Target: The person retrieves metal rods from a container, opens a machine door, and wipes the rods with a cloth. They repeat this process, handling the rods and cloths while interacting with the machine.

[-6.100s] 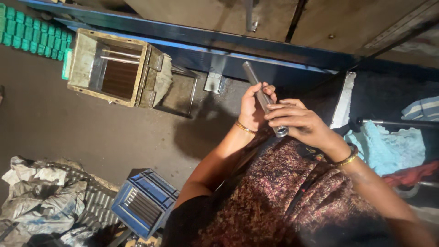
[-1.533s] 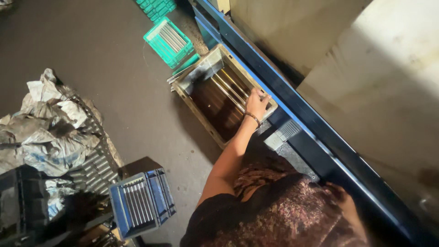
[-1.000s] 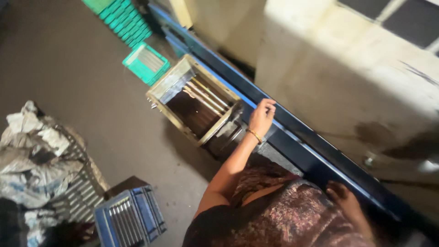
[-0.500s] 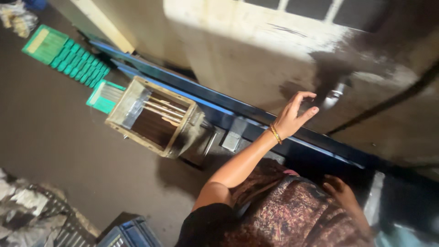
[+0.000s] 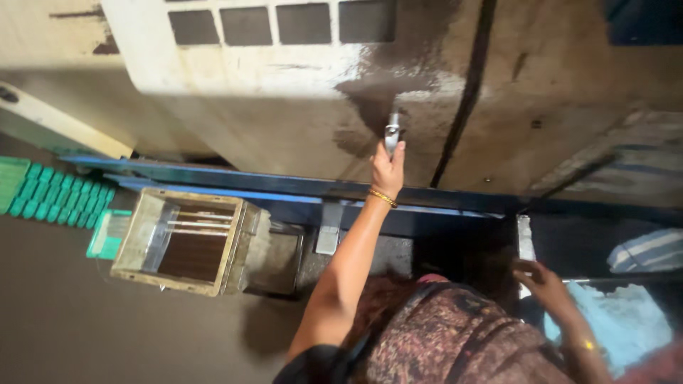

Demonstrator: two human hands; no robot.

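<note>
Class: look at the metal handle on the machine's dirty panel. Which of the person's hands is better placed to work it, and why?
Probably the left hand: it is raised with fingers on the metal handle. The right hand is low, near the white strip.

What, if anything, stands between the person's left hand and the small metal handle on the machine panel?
Nothing visible does. The left hand is raised to the metal handle on the stained machine panel, and its fingers already touch the handle's lower end. The wooden box sits lower left, out of the path.
</note>
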